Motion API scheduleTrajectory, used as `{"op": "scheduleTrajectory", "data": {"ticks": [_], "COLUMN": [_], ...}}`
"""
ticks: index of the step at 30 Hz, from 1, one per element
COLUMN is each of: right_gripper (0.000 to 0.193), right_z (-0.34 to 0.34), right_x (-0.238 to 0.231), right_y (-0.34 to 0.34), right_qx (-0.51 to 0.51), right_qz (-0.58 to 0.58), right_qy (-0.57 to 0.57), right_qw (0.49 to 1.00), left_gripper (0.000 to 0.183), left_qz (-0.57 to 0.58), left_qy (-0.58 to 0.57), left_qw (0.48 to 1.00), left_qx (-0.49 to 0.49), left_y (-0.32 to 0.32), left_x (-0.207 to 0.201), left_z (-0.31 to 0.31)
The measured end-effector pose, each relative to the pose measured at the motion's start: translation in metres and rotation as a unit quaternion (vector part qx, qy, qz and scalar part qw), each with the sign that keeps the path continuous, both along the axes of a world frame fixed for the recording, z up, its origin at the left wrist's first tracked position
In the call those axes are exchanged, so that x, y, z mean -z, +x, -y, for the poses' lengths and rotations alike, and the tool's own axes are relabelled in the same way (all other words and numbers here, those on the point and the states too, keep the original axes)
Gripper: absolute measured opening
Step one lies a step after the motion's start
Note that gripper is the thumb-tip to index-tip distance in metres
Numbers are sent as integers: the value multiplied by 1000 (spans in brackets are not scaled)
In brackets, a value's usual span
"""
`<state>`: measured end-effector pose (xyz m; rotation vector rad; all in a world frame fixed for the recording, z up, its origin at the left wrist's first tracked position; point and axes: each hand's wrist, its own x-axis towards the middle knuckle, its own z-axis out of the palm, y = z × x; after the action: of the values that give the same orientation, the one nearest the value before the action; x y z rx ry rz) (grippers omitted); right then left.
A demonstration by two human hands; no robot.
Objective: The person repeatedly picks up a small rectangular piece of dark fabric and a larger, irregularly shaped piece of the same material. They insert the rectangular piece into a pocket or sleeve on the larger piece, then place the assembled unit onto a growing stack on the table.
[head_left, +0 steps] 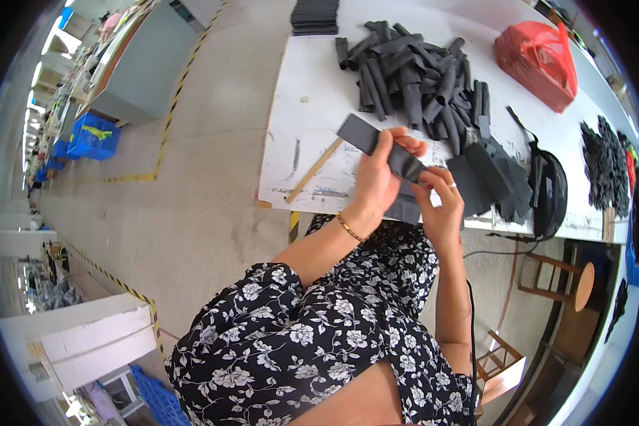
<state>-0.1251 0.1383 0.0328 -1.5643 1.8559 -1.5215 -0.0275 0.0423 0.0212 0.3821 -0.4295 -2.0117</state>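
A folded dark grey strip of fabric-like material (358, 133) is held above the front edge of the white table (284, 135). Near its middle my left hand (378, 174) grips it, thumb on top, with the flat far end sticking out to the upper left. My right hand (441, 204) pinches the strip's near end between thumb and fingers. Just right of my right hand lie loose flat dark sheets (479, 177), overlapping. Beyond both hands is a heap of similar dark pieces, rolled or folded into tubes (412, 78). A thin wooden stick (312, 172) lies left of my left hand.
On the table stand a neat dark stack (315, 17) at the far left, a red plastic bag (536, 65), a black bag (549, 192) and a dark bundled heap (603, 167) at right. A wooden stool (582, 285) is below right; blue crates (96, 136) sit across the aisle.
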Motion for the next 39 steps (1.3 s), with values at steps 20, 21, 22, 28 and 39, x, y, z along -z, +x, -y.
{"op": "scheduleTrajectory", "data": {"ticks": [20, 21, 22, 28, 39], "right_gripper": [11, 10, 10, 11, 10], "right_z": [7, 6, 5, 4, 12], "right_x": [-5, -4, -3, 0, 8], "right_y": [5, 5, 5, 1, -9], "right_qx": [94, 91, 89, 78, 109], "right_qz": [-1, -3, -5, 36, 157], "right_qy": [-155, -160, -165, -159, -65], "right_qw": [983, 983, 982, 984, 979], "left_gripper": [18, 13, 13, 13, 22], "left_qz": [54, 55, 45, 22, 92], "left_qy": [-129, -119, -132, -184, -127], "left_qw": [990, 991, 990, 983, 987], "left_qx": [-12, -9, -1, 21, -28], "left_y": [47, 50, 53, 57, 49], "left_x": [17, 13, 12, 11, 3], "left_z": [46, 43, 44, 46, 38]}}
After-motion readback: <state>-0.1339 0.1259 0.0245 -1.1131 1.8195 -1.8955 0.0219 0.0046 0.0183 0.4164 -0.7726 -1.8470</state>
